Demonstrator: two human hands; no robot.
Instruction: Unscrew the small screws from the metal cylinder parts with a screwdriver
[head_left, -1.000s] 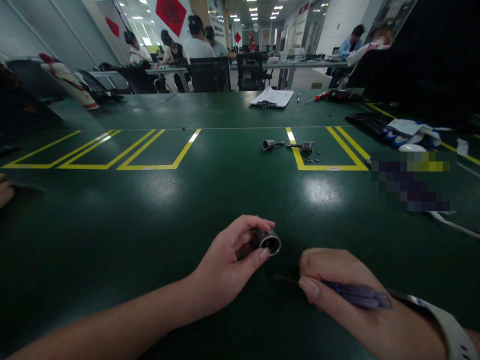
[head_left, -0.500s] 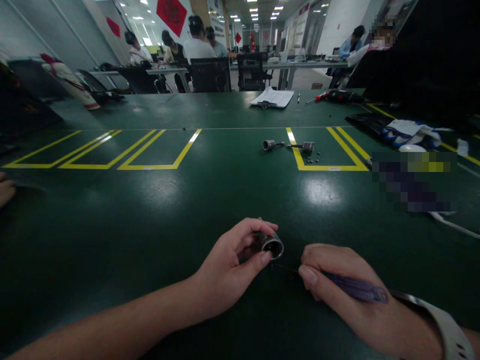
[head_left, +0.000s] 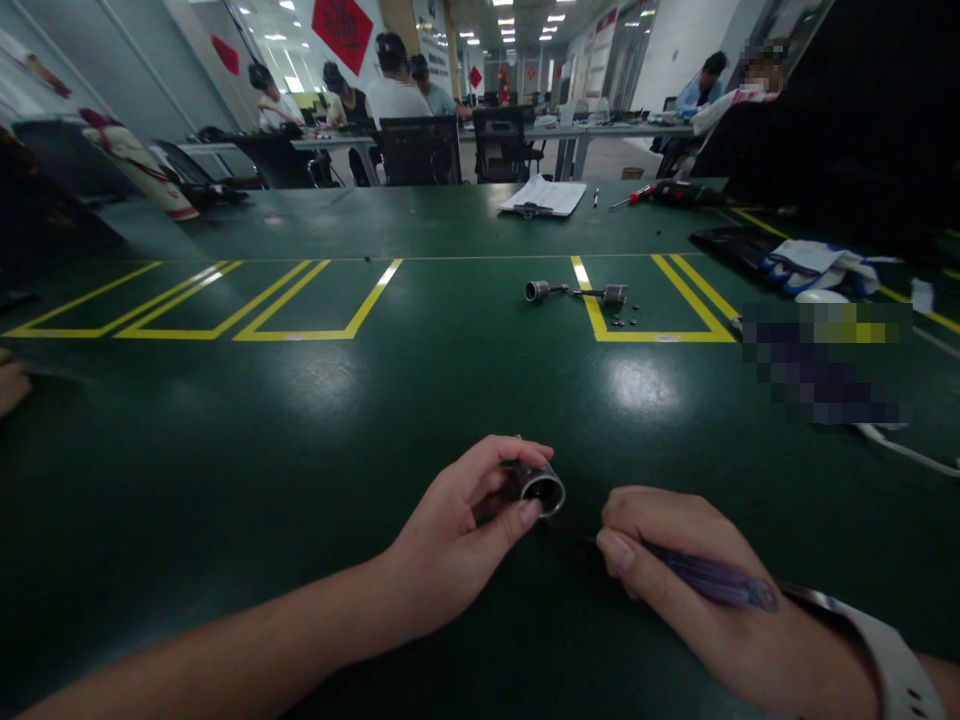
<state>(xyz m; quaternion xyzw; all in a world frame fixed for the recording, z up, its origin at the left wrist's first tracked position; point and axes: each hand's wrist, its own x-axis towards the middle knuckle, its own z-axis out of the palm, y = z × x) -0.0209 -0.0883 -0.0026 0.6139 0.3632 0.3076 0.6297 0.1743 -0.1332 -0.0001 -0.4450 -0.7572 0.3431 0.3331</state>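
My left hand [head_left: 457, 530] pinches a small grey metal cylinder [head_left: 541, 487] between thumb and fingers, its open end turned toward the camera, just above the green table [head_left: 300, 430]. My right hand [head_left: 679, 565] is closed round a screwdriver with a purple handle [head_left: 709, 580]; its thin dark shaft [head_left: 577, 540] points left toward the cylinder, and the tip lies a little below and right of it. A white watch band [head_left: 892, 660] sits on my right wrist.
Further back lie two more metal cylinders [head_left: 537, 290] [head_left: 616, 293] with several tiny screws [head_left: 624, 320] by yellow floor-style tape lines [head_left: 592, 300]. A clipboard with paper [head_left: 544, 195], a red-handled screwdriver [head_left: 634, 196] and gloves [head_left: 814, 262] lie beyond. Another person's hand [head_left: 11, 385] rests at the left edge; people sit at far desks.
My left hand has lifted and shifted the cylinder slightly up and right. My right hand with the screwdriver has moved up a little toward it.
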